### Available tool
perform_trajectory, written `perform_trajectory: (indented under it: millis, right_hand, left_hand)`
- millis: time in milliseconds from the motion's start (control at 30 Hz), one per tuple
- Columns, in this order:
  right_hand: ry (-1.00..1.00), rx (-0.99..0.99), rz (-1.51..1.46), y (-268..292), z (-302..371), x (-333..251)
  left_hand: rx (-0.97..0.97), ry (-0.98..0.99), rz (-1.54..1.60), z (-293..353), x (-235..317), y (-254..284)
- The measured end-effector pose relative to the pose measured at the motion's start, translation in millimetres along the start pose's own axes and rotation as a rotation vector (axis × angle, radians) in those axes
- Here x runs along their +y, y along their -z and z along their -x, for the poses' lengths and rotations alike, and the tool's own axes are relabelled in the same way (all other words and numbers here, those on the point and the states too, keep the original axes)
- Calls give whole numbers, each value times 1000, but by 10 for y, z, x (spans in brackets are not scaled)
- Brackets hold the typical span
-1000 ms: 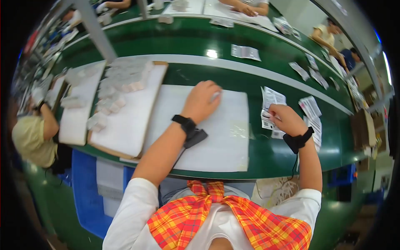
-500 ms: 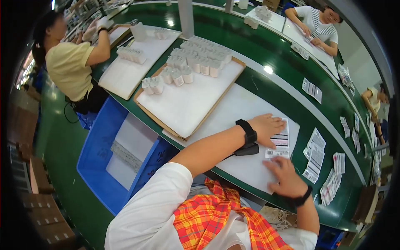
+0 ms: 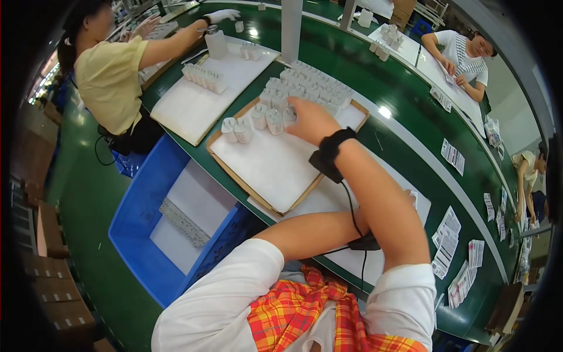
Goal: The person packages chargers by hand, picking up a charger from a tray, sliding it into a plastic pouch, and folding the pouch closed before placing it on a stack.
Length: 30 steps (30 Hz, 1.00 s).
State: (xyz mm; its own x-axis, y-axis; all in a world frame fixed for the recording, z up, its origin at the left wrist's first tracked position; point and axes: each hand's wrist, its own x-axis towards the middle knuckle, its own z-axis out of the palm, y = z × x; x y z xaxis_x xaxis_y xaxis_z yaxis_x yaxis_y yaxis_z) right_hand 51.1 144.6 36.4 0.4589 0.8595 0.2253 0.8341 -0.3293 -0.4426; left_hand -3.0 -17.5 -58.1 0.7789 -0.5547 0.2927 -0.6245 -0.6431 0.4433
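My right hand (image 3: 312,121) reaches across to the cardboard-edged tray (image 3: 281,182), its fingers closed around a small white block (image 3: 289,119) that looks like a power adapter. More white blocks (image 3: 274,121) stand upright beside it, with rows of them (image 3: 316,82) behind. My left forearm passes under the right one. The left hand (image 3: 410,195) is almost wholly hidden by the right forearm; only a bit of its fingers shows, next to the edge of a printed label sheet (image 3: 415,200) on the white board (image 3: 421,212).
Left of the table stands a blue bin (image 3: 136,234). Printed sheets (image 3: 446,237) lie on the green surface at the right. A co-worker in yellow (image 3: 111,88) stretches a gloved hand over the line beside a second board (image 3: 182,120). Another person (image 3: 463,58) sits across.
My right hand has left the label sheet and swung up and left to the white blocks, crossing over my left arm. The co-worker in yellow has stretched an arm out over the line.
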Motion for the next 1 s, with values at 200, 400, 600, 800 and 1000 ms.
perform_trajectory:
  millis: [200,400,600,800,1000]
  right_hand:
    - [-123,92,-254,208,213,-180]
    - [-366,697,-1058,1392,1934,475]
    - [-766,700,-590,917,3456,975]
    - [-697,572,-375,753,3481,690]
    - [-421,278,-119,760,3641,651]
  left_hand:
    - [333,-103,-50,82,-112,-455]
    - [-25,142,166,29,265,112]
    - [26,98,-143,58,209,153]
    - [5,49,-110,20,129,110]
    - [11,181,158,-16,97,262]
